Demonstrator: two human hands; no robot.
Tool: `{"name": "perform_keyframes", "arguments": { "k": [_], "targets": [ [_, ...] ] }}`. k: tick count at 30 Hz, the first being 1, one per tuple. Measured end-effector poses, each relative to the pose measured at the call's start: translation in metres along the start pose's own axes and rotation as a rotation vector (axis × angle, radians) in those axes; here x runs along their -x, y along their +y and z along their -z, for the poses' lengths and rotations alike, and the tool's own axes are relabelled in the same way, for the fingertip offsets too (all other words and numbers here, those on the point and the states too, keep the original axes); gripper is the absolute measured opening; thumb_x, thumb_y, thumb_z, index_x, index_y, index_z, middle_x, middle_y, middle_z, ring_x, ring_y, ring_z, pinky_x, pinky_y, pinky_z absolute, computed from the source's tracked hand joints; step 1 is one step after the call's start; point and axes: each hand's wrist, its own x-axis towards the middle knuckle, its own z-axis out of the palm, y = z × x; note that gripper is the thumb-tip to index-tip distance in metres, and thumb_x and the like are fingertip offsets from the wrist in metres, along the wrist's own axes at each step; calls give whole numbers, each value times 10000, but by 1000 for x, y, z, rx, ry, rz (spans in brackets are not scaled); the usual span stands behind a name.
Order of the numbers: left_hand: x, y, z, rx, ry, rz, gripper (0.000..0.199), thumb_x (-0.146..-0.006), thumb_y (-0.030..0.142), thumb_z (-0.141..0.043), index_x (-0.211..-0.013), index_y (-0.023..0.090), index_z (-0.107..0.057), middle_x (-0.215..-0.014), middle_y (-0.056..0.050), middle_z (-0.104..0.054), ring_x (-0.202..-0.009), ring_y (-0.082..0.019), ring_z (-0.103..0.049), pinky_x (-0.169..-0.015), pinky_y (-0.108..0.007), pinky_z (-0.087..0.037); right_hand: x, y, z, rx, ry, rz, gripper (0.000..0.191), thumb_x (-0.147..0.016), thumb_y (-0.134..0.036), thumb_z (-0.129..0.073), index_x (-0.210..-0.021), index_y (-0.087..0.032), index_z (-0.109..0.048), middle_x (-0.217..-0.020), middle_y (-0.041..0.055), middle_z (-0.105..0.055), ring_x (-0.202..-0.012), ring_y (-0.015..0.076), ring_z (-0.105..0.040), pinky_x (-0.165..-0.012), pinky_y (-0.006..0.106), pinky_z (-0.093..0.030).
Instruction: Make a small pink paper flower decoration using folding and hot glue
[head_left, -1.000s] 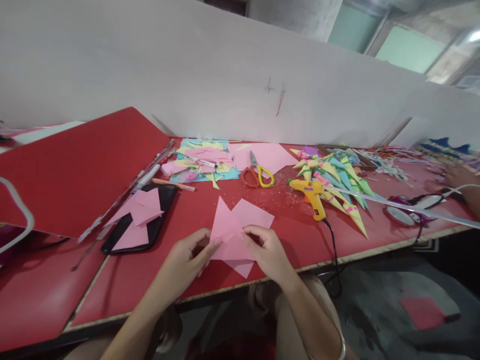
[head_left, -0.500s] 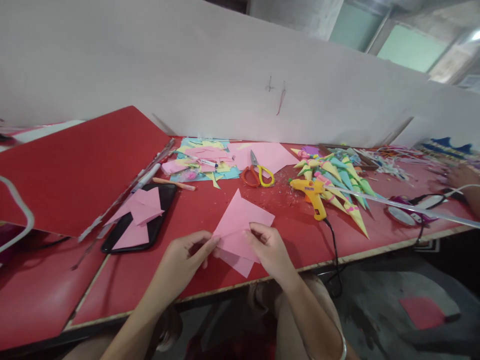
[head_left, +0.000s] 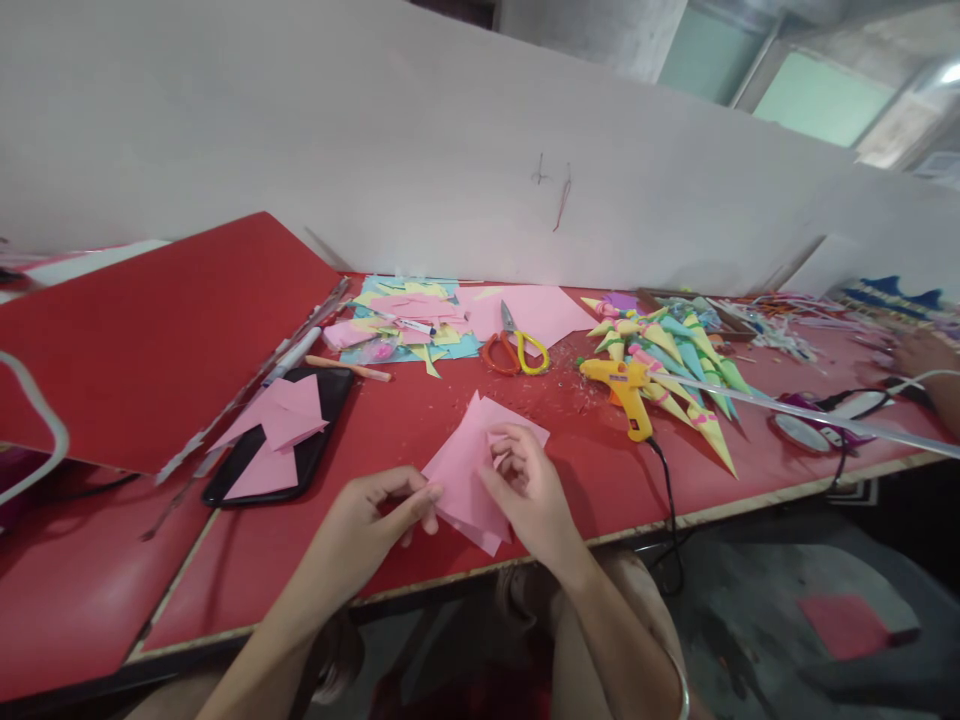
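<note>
two bare hands worked over pink paper at the lower centre of the frame!

the left hand (head_left: 386,505) reached up from the lower left, thumb and forefinger pinched on the left edge of the pink paper (head_left: 465,470); the right hand (head_left: 529,490) came from the lower right, fingers curled above the sheet, thumb apart from forefinger, and whether it gripped anything, you couldn't tell. that right hand hid part of the paper, and the forearms ran towards the bottom of the frame, the left one cut off there.

Left hand (head_left: 397,510) with thumb and forefinger pinched, right hand (head_left: 529,485) (fingers loosely curled), both forearms angled inward
</note>
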Motion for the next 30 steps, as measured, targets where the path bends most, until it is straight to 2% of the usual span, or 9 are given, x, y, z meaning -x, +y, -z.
{"name": "perform_keyframes", "arguments": {
  "k": [2, 4, 6, 10, 16, 20, 25, 30],
  "targets": [
    [0, -1, -1, -24, 25, -9, 346, -762, 411, -498, -512, 174, -526, -446, 40, -511, -420, -86, -447, -444, -177, -351, 3, -2, 0, 70, -74, 63, 541, -748, -298, -602, -1239, -199, -398, -1120, 80, -558, -968, 175, -565, -822, 291, -469],
    [0, -2, -3, -45, 26, -32, 330, -757, 396, -502, -511, 175, -507, -452, 40, -508, -441, -91, -454, -451, -176, -352, 6, -5, 1, 125, -171, 94, 666, -725, -321, -644, -1302, -203, -332, -1308, 102, -453, -1207, 211, -437, -993, 344, -378],
    [0, -2, -5, -52, 8, -66, 310, -748, 364, -503, -501, 177, -489, -444, 47, -483, -440, -89, -437, -442, -174, -339, 7, -6, 2, 147, -246, 90, 746, -701, -341, -676, -1327, -194, -299, -1383, 105, -381, -1296, 225, -338, -1057, 363, -312],
    [1, -1, -5, -31, -2, -142, 262, -725, 300, -507, -494, 179, -476, -450, 50, -467, -434, -86, -413, -440, -176, -337, 7, -7, 4, 131, -305, 82, 832, -669, -352, -709, -1352, -202, -258, -1418, 97, -337, -1318, 231, -307, -1065, 367, -310],
    [0, -3, -5, -22, 6, -278, 211, -710, 290, -574, -562, 180, -471, -551, 39, -495, -529, -106, -459, -509, -190, -380, 8, -10, 5, 114, -364, 38, 790, -700, -353, -687, -1348, -204, -261, -1354, 104, -406, -1198, 227, -441, -995, 372, -383],
    [0, -4, -6, -17, -17, -361, 203, -738, 288, -591, -616, 183, -468, -655, 20, -516, -614, -120, -487, -571, -203, -393, 8, -12, 7, 104, -406, 36, 801, -692, -353, -696, -1343, -210, -252, -1342, 103, -412, -1193, 230, -439, -970, 365, -398],
    [0, -6, -7, 22, 7, -395, 394, -727, 450, -613, -609, 210, -323, -658, 29, -441, -600, -124, -409, -535, -213, -356, 7, -13, 7, 104, -458, 82, 845, -664, -414, -716, -1337, -198, -252, -1306, 105, -432, -1184, 234, -444, -978, 365, -385],
    [2, -6, -9, 77, -3, -357, 487, -678, 620, -583, -641, 213, -319, -670, 35, -408, -596, -122, -362, -525, -218, -335, 5, -12, 9, 102, -507, 79, 894, -653, -470, -712, -1351, -208, -218, -1285, 114, -448, -1159, 242, -468, -946, 377, -405]
  ]
}}
